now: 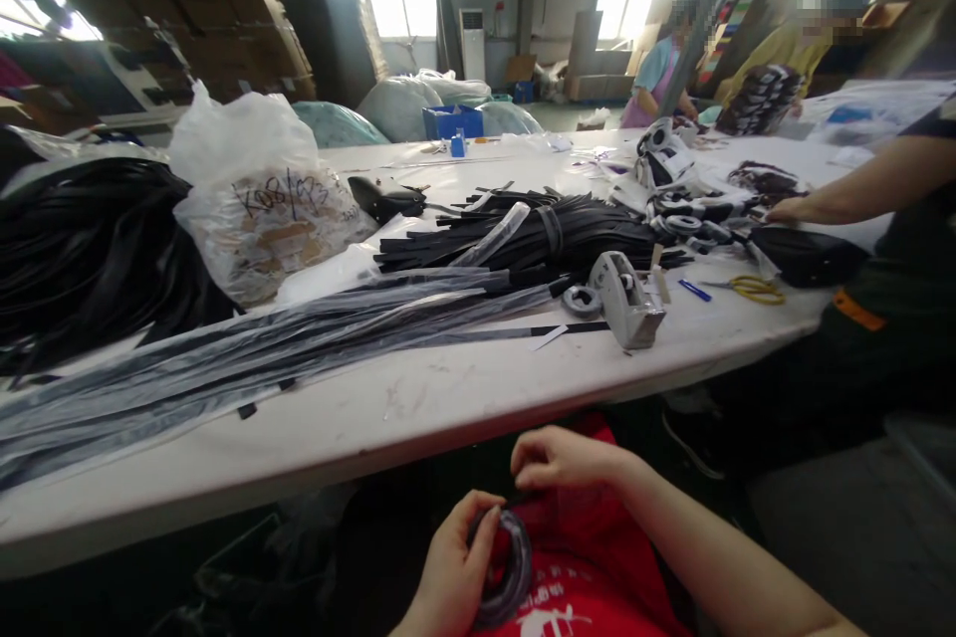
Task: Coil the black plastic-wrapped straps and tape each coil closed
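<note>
From my remote seat, I have the left hand closed around one side of a glossy dark grey, ring-shaped roll, thumb on the near side and fingers behind. The roll is upheld in front of the red garment with white print, below the front edge of the white worktop. My right hand is just beyond the roll and to its right, apart from it, fingers curled inward in a narrow bend; I cannot tell whether anything is pinched between them. On the worktop ahead I see a grey, block-shaped tape dispenser, with a small grey ring-shaped roll just beside its left side. To its right lie a slim blue cutter and yellow-handled scissors. Behind the dispenser lies a banded bundle of flat black straps, and long black strips in clear plastic stretch away to the left. A translucent white plastic bag with black handwriting stands farther left. At the right, a co-worker's bare forearm reaches over the worktop near a black pouch-like item.
</note>
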`<state>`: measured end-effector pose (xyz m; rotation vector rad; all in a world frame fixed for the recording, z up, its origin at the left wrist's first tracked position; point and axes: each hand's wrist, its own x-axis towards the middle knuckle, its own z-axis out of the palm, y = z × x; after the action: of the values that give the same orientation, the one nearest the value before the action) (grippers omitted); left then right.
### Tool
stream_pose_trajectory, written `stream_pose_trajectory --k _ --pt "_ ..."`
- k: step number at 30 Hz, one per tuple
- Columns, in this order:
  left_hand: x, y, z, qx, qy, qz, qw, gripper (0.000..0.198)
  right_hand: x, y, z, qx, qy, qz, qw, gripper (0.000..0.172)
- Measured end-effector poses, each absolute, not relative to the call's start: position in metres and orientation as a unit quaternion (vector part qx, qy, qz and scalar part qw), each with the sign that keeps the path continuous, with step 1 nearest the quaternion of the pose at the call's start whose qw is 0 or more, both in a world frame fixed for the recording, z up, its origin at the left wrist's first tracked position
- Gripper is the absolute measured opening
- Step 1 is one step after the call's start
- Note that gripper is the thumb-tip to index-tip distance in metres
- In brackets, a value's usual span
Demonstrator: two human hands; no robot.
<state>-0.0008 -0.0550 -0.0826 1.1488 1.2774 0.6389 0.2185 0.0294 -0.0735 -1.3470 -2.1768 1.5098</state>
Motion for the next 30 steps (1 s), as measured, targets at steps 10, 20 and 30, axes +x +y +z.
stream_pose_trajectory --k 10,20,30 --pt "-0.017 -0.067 -0.077 0.404 0.573 0.352 0.621 0.053 0.275 0.133 -0.061 -0.636 -0.771 0.015 0.021 0.034" --pt "-0.012 -0.072 -0.067 0.452 0.579 0.338 0.589 0.036 0.259 0.110 -0.044 -0.611 -0.788 0.027 0.069 0.028" --pt "-0.008 -0.052 -0.068 0.488 0.520 0.262 0.650 0.030 0.202 0.008 -0.070 -0.377 -0.717 0.568 0.146 0.026"
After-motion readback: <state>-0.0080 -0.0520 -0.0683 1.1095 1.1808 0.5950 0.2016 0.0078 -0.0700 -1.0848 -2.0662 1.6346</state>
